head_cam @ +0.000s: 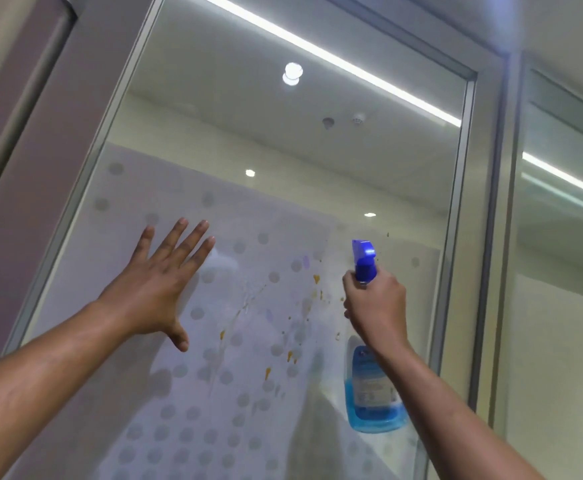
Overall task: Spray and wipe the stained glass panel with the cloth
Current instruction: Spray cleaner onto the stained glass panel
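Stains (pixel 290 355) dot the glass panel (pixel 283 188) between our hands, nearer the right hand (pixel 375 306), which grips the spray bottle (pixel 369 386) upright; our left hand (pixel 160 289) is spread, empty. No cloth visible.

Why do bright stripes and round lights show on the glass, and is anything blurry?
Head view: ceiling lights mirrored in the glass panel make the glare; the frame leans from wide-angle distortion; the spray bottle label is too soft to read; the orange stains stay visible.
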